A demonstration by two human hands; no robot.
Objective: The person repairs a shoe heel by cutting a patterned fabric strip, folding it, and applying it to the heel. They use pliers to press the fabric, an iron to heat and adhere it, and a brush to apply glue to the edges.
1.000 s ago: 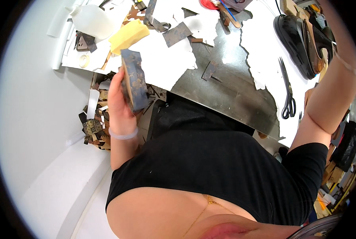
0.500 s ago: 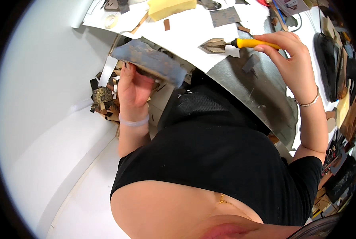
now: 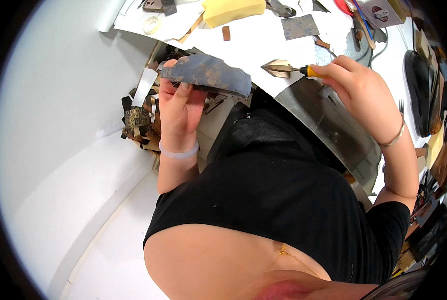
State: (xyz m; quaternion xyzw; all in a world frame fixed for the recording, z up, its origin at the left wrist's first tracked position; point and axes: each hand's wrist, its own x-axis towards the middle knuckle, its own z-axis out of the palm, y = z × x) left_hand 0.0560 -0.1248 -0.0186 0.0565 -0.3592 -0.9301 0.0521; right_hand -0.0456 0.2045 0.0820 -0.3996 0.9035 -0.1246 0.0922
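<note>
My left hand (image 3: 179,112) is closed around a blue-grey piece of leather (image 3: 211,74) with brownish patterning. Its thumb presses on the near edge, and fingertips show behind the left end. The piece hangs over the gap beyond the table's edge, above a heap of scraps. Over the table, my right hand (image 3: 361,92) grips the yellow handle of a tool with a pointed, arrow-shaped metal head (image 3: 278,68). That head points left toward the leather, apart from it. My right fingers cover most of the handle.
The white-topped table (image 3: 253,40) carries a yellow block (image 3: 233,11), a tape roll (image 3: 152,25) and a flat patterned scrap (image 3: 300,27). A grey metal plate (image 3: 333,120) lies along its near edge. Offcuts (image 3: 138,117) fill a bin by the white wall. Black shoe-shaped pieces (image 3: 417,95) stand right.
The leather has tilted so its patterned face shows more, and my left thumb now lies over its near edge. My right hand has shifted its hold forward, covering more of the yellow handle.
</note>
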